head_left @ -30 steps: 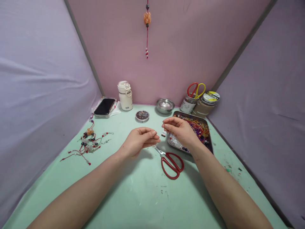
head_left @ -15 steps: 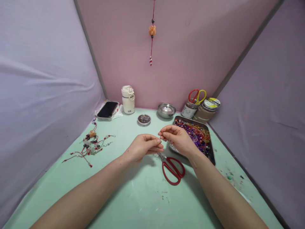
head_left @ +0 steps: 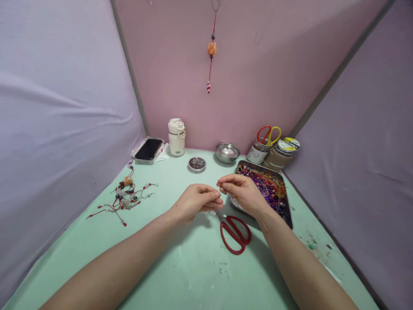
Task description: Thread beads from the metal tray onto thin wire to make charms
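My left hand [head_left: 196, 201] and my right hand [head_left: 242, 192] meet above the middle of the green table [head_left: 180, 262], fingertips almost touching. Both are pinched shut, and whatever they hold is too small to make out. Red-handled scissors [head_left: 235, 231] lie on the table just below my right hand. A metal tray [head_left: 288, 215] of coloured beads and cords sits right behind my right hand.
Beaded red-cord pieces [head_left: 125, 196] lie at the left. Along the back stand a phone [head_left: 149, 149], a white bottle [head_left: 177, 137], a round tin [head_left: 197, 164], a steel bowl [head_left: 227, 153], a jar with scissors [head_left: 263, 146] and thread spools [head_left: 283, 153]. A beaded charm [head_left: 211, 49] hangs on the pink wall.
My hands have drawn closer together, the right fingertips now beside the left. The view has shifted slightly, so everything sits lower and more to the right.
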The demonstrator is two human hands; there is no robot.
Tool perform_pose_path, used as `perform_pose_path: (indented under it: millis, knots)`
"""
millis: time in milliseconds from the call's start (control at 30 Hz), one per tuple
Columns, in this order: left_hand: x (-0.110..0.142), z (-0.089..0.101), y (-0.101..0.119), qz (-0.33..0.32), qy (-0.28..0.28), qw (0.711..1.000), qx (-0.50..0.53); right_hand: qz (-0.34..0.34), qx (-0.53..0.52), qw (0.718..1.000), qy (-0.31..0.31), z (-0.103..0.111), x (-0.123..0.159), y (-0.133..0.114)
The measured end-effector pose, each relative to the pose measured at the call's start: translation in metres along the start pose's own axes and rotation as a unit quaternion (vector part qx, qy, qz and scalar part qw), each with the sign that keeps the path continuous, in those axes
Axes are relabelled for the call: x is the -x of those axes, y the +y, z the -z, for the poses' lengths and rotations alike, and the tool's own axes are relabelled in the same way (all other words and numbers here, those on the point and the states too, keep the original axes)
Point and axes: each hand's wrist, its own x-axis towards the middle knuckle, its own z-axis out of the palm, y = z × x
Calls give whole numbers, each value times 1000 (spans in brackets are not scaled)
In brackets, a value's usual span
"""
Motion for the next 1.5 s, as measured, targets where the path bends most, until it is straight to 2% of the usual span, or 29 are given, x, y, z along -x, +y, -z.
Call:
perform_pose_path:
  millis: [467,700,900,1067,1133,1167,1267,1333,1400,1500]
  knots:
    - [0,-1,1,-5,5,1000,-2,1,84,996,-6,-3,4,-9]
    - [1,-1,1,-14,3,1000,-18,23,97,994,-41,-4,7,-20]
    - [-3,-2,-4,-56,4,998,-12,63,248,965,-61,-2,15,-29]
    - [-5,-2,-6,-87,4,996,5,89,299,950,-27,9,16,-39]
    - [-6,-2,-5,-88,10,996,8,96,360,928,-3,19,15,-43]
    - [-6,-2,-5,-87,15,996,8,92,411,907,10,24,14,-45]
    - [-8,-1,-5,-87,27,996,-3,40,576,817,8,43,12,-48]
    - [-10,-1,-5,-87,34,995,-13,-15,635,772,-12,55,11,-46]
    - [-11,0,-6,-81,35,996,-27,-68,661,747,-31,64,10,-42]
    - [-12,0,-7,-75,43,996,-36,-119,678,723,-55,73,7,-33]
